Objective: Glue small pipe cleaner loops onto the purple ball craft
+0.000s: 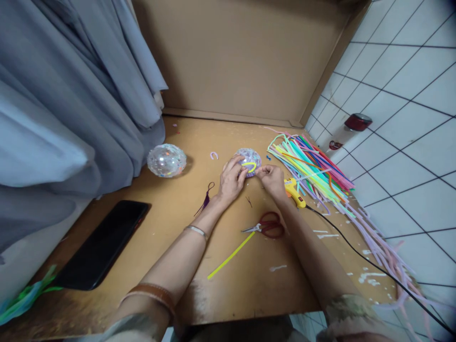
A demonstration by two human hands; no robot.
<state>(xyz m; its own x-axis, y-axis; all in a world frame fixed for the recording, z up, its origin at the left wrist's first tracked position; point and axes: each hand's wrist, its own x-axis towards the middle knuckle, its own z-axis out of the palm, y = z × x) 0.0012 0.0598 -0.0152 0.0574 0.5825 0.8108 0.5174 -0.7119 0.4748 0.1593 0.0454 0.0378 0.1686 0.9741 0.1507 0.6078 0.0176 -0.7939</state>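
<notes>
Rolled sleeves (349, 308) lie nearest me. My left hand (232, 179) holds the purplish ball (251, 154) on the table (171, 206), fingers curved about its left side; a bent yellow strip (254, 165) lies against its front. Whether my right hand (272, 179), beside it, pinches anything, I cannot tell.

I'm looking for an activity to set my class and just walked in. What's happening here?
A person is working on a small speckled ball at a table. The left hand is against its left side; the right hand is at its right edge, anything pinched there too small to tell. A bent yellow strip shows at the ball's front. Scissors and a straight yellow strip lie nearer the person, and a yellow glue gun lies beside the right hand.
</notes>
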